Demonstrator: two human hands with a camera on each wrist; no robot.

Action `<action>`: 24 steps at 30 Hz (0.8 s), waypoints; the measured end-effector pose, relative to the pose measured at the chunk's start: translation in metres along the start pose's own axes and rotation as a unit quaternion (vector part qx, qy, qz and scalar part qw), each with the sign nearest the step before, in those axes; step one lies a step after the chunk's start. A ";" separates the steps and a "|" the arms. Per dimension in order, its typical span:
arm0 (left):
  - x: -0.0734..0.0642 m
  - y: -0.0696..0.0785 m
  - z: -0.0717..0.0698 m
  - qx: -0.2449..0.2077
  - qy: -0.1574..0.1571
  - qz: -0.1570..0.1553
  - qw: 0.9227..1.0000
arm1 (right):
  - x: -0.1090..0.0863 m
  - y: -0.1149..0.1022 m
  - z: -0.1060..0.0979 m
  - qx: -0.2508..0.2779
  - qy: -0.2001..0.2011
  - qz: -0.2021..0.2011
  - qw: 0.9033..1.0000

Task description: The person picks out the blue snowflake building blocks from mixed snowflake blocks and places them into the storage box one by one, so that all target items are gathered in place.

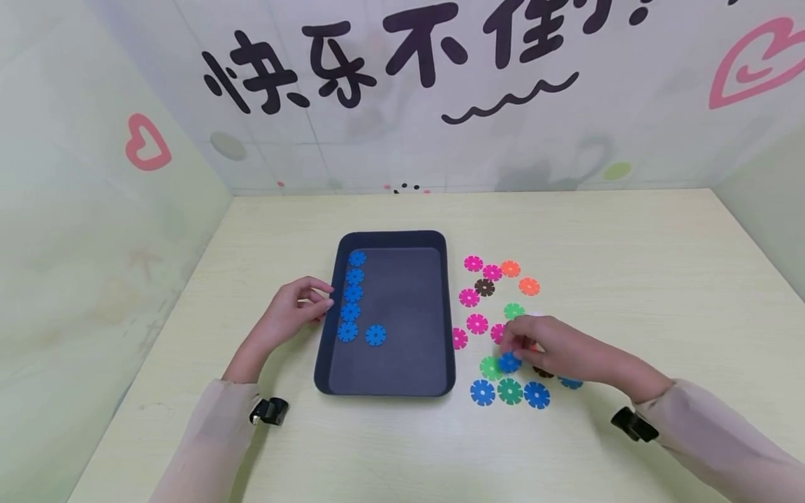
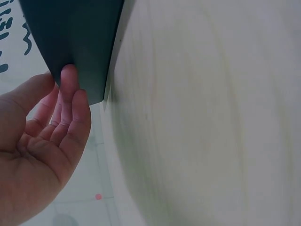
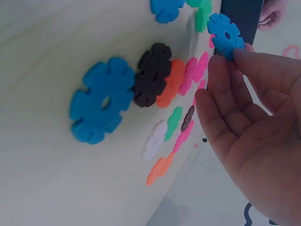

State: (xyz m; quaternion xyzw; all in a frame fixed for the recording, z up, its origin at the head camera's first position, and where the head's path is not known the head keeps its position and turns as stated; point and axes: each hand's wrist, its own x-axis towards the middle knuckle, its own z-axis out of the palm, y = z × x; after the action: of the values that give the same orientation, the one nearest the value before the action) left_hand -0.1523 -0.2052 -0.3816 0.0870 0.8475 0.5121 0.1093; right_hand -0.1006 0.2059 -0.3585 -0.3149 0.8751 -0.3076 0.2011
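My right hand [image 1: 547,346] pinches a blue snowflake disc [image 3: 225,35] between thumb and fingers, above the loose discs right of the tray. In the head view that disc overlaps a light green disc [image 1: 490,367]. My left hand [image 1: 295,311] holds the left rim of a dark tray [image 1: 409,384], fingertips against its outer wall [image 2: 91,56] in the left wrist view. Inside the tray, several blue discs [image 1: 353,293] form a column along the left side. One more blue disc [image 1: 376,335] lies beside the column's lower end.
Right of the tray lie several pink discs [image 1: 477,323], orange discs [image 1: 530,286], a brown disc [image 1: 485,287] and a white disc [image 3: 154,141]. Nearer the front are blue discs [image 1: 482,392] and a dark green disc [image 1: 510,391]. A printed wall [image 1: 402,154] stands behind the table.
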 end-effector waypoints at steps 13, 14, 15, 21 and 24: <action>0.002 0.001 0.000 0.005 0.000 0.000 1.000 | 0.019 -0.018 -0.005 0.024 0.020 -0.025 0.999; 0.002 0.000 0.000 0.004 -0.001 0.000 1.000 | 0.021 -0.019 -0.005 0.025 0.021 -0.027 0.999; 0.001 0.000 0.000 0.002 -0.001 -0.001 1.000 | 0.023 -0.020 -0.005 0.025 0.021 -0.030 0.999; 0.000 0.001 0.000 -0.002 -0.001 0.000 1.000 | 0.036 -0.026 -0.005 0.033 0.021 -0.050 0.998; 0.000 0.001 0.000 -0.001 -0.001 0.001 1.000 | 0.043 -0.030 -0.006 0.036 0.019 -0.059 0.997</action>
State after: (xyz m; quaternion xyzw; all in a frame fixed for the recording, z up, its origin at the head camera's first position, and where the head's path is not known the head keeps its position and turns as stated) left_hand -0.1519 -0.2049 -0.3809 0.0883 0.8470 0.5126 0.1096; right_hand -0.1223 0.1606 -0.3408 -0.3523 0.8469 -0.3566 0.1773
